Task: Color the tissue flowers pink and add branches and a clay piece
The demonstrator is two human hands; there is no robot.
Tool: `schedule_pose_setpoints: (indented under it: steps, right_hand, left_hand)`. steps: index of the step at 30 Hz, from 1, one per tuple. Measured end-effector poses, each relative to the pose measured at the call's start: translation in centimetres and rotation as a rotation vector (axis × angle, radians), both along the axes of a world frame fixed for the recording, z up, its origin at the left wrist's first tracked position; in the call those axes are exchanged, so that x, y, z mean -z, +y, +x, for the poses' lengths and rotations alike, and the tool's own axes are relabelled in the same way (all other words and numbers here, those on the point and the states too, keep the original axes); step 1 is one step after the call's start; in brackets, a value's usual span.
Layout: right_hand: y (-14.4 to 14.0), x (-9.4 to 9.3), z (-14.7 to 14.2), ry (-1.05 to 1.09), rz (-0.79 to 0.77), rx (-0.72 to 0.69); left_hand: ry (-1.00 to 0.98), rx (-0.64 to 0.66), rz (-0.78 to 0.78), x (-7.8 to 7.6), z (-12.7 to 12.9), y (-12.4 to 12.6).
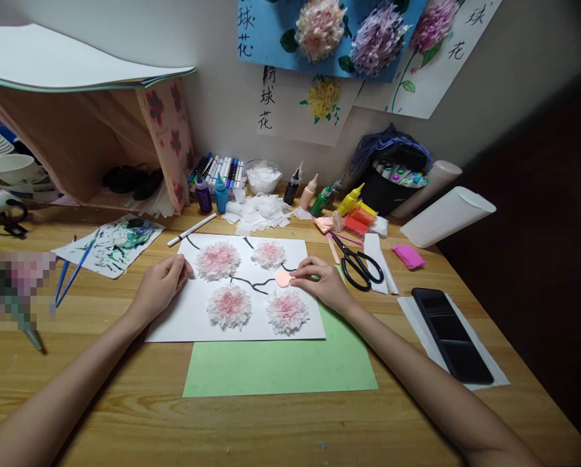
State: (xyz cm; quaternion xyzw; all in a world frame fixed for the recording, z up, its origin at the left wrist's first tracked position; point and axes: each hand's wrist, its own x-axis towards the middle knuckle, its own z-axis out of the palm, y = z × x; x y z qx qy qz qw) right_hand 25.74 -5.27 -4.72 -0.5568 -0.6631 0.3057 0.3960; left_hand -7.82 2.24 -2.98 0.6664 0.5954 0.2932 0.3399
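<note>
Right hand [322,282] pinches a pink paper petal [283,279] onto flower-covered white paper [183,321]; left hand [161,285], fingers curled, steadies its edge.

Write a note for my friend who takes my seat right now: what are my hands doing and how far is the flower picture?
Left hand: resting on the left edge of the white sheet, holding nothing visible.
Right hand: fingers pinch a small pink paper piece on the sheet, by the black branch line.
Done: four pink tissue flowers sit on the sheet, which overlaps green paper.
Left: the pink piece is not yet let go.
Nearby: scissors lie right of the sheet.
</note>
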Motion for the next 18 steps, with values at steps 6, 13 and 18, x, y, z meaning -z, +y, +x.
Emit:
schedule_pose_setpoints:
  steps: [6,13,18]
  right_hand:
    - [-0.2,-0.6,-0.7,-0.155,0.131,-0.046]
    - [0.4,0.0,0.0,0.073,-0.055,0.067]
    - [0.5,0.1,0.3,0.25,-0.142,0.05]
  left_hand:
    - [-0.009,0.054,-0.031,0.3,-0.3,0.1]
    - [-0.012,0.056,-0.037,0.1,-0.1,0.0]
    - [-0.01,0.052,-0.039,-0.1,-0.1,-0.1]
